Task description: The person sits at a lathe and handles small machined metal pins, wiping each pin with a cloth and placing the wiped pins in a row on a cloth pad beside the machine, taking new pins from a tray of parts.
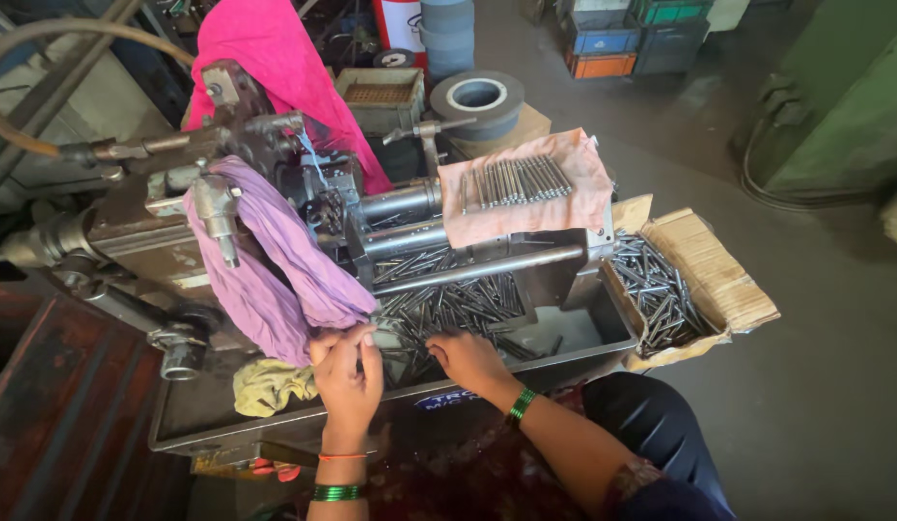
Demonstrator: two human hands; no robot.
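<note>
My left hand (347, 371) is at the front of a metal machine tray (574, 352), its fingers pinched on the lower end of a purple cloth (275, 265) draped over the machine. My right hand (468, 357) rests palm down on a heap of thin dark metal pins (448, 304) lying in the tray, fingers curled into them; whether it grips any is unclear. Both wrists wear green bangles. A yellow rag (265, 384) lies just left of my left hand.
A grey metal machine (178, 207) with rollers and levers fills the left. A pink cloth (525, 188) on top carries a neat row of pins. A cardboard box (709, 275) of pins sits right. A grinding wheel (479, 96) and crates (603, 43) stand behind.
</note>
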